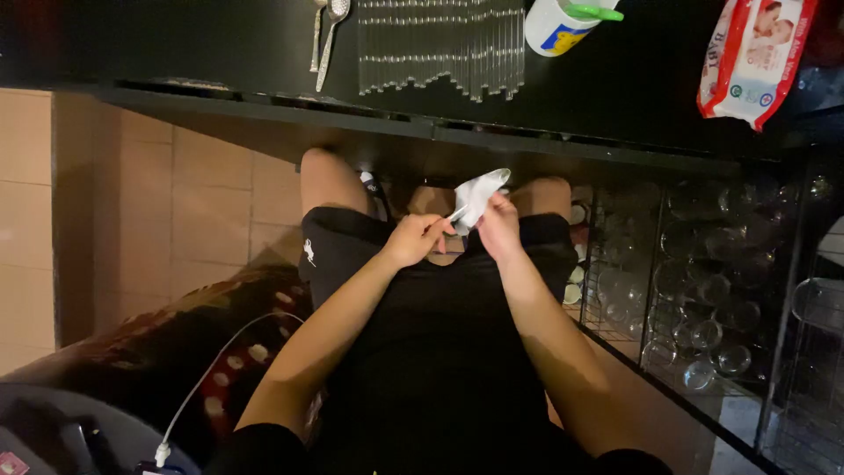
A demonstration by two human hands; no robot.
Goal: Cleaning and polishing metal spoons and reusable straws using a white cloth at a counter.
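Two hands meet over the lap of a seated person in black shorts. The left hand has its fingers curled together, pinched on a thin pale stick-like piece that pokes out just past the fingertips; what that piece is, I can't make out. The right hand sits just beside it, fingers closed on the lower edge of a white cloth or wipe, which stands up crumpled above both sets of fingertips and touches the thin piece.

Well beyond the fingers, on the dark table, lies a row of clear glass tubes, with two metal spoons off to their left. Right of the tubes stands a white cup with a green lid, and farther right a red-and-white pack of wipes. Off past the right hand, wire racks hold clear glass bowls.
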